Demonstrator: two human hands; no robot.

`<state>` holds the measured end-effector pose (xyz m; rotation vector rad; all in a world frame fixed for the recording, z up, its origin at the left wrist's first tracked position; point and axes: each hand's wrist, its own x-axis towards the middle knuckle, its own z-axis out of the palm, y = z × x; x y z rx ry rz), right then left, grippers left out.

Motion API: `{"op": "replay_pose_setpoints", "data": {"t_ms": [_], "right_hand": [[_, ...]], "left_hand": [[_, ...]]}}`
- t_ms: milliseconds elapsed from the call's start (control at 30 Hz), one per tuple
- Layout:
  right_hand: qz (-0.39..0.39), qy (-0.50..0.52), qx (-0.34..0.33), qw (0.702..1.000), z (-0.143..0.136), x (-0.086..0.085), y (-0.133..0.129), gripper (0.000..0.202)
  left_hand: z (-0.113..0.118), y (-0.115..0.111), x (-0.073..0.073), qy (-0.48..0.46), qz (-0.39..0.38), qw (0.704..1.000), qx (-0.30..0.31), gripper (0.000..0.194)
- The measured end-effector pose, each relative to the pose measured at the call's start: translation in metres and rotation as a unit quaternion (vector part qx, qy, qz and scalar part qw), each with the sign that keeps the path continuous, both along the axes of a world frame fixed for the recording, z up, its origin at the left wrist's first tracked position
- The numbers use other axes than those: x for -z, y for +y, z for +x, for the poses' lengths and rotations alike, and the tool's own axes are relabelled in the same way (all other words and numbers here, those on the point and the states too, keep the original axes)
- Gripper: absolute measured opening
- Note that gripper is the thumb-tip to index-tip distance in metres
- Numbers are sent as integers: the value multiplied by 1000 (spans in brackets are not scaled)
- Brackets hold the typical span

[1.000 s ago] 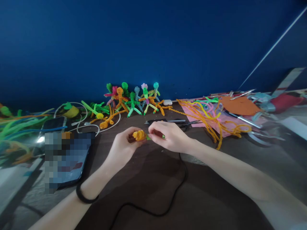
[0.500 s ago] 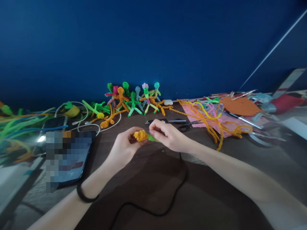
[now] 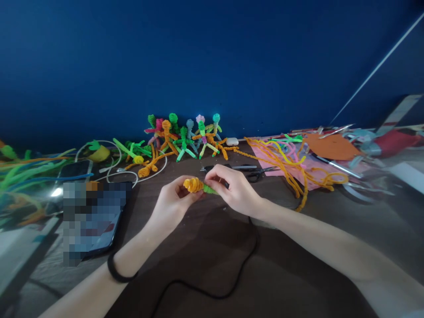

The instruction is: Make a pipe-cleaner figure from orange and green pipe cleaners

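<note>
Between my two hands is a small pipe-cleaner piece (image 3: 194, 185), with a coiled yellow-orange end and a green part to its right. My left hand (image 3: 174, 201) is closed round the coiled end, its thumb below and its fingers partly hidden behind. The fingers of my right hand (image 3: 228, 185) pinch the green part. Both hands are just above the dark table (image 3: 198, 247). Behind them, several pipe-cleaner figures (image 3: 184, 139) in green, orange, pink and blue stand against the blue wall.
A tablet (image 3: 106, 221) lies at the left, near a white cable (image 3: 121, 176) and green pipe cleaners. Black scissors (image 3: 255, 176), orange strands (image 3: 291, 176) and pink sheets (image 3: 265, 165) lie at the right. A black cable (image 3: 243, 269) crosses the front.
The coiled piece has shifted slightly left and up. My right hand has turned a little, with its fingertips slightly further left along the green part.
</note>
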<state>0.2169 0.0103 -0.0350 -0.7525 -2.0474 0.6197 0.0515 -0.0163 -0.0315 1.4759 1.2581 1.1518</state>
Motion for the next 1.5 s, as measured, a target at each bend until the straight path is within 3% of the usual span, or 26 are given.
{"op": "replay_pose_setpoints", "data": {"t_ms": [133,467,733,1000,1367,1500], "right_hand": [[46,-19,-7,999,0,-1,-2,11],[59,-44,-11,997,3,-2,-2,8],[89,-108,-18,990,6,4,-1,7],[37,-120,-40,991,6,2,0,10],[-131,-74,-73,986,3,-4,-1,9],[-137,-75,-83,984,3,-3,0,11]], "left_hand": [[-3,1,1,10,12,1000,-22,17],[-1,-4,-1,106,84,990,-32,15],[-5,-1,5,257,177,950,-16,25],[-4,1,9,320,238,917,-3,28],[-6,3,6,252,170,953,18,10],[-5,1,5,256,167,952,26,10]]}}
